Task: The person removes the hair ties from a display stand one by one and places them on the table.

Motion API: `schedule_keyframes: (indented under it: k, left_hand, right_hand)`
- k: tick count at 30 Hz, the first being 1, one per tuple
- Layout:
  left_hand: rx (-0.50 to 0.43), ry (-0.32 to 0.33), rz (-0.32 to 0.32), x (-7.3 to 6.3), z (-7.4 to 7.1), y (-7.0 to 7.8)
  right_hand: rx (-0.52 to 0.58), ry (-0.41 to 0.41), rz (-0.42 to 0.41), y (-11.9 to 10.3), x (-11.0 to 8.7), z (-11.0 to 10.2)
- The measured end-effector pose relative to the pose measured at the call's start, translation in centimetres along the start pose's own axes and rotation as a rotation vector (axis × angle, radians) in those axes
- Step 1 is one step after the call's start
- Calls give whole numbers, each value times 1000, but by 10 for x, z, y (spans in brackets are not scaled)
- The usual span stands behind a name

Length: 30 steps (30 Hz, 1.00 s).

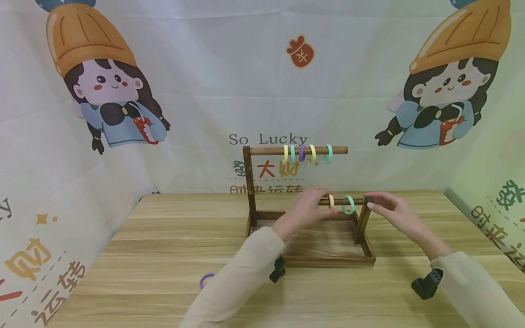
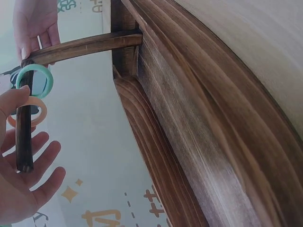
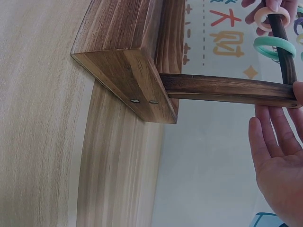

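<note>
A dark wooden rack (image 1: pixel 249 182) with two rods stands on the table. My left hand (image 1: pixel 301 209) is at the free end of the lower rod (image 2: pixel 24 142), pinching a peach ring (image 1: pixel 331 201) that encircles it. Closer to the short post (image 1: pixel 362 223), a mint-green ring (image 2: pixel 49 79) hangs around the same rod, apart from the peach one. With thumb and fingers, my right hand (image 1: pixel 393 209) grips the top of that post, where the rod joins it; in the right wrist view several fingers (image 3: pixel 279 130) reach behind the wood.
Several yellow, mint and purple rings hang on the upper rod (image 1: pixel 258 151). A purple ring (image 1: pixel 203 279) lies on the table (image 1: pixel 156 255), partly hidden by my left sleeve. The rack's tray base (image 1: pixel 328 261) sits below my hands. A printed cloth (image 1: pixel 205 91) hangs behind.
</note>
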<state>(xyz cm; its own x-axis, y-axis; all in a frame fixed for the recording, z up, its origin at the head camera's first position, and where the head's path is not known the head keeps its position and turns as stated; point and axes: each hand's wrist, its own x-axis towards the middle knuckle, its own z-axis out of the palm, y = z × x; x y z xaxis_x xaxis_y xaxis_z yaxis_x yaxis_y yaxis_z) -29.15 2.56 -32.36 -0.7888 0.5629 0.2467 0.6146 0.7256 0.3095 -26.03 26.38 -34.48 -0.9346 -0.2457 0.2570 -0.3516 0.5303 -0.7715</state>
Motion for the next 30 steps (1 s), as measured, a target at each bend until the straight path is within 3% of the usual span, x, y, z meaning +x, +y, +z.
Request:
schedule_keyframes:
  k: [8, 30]
  left_hand:
    - [-113, -3, -14, -6, -2, -11]
    - [-277, -15, -45, -19, -6, -32]
  right_hand:
    - [18, -5, 2, 0, -1, 1]
    - [36, -8, 14, 1, 0, 1]
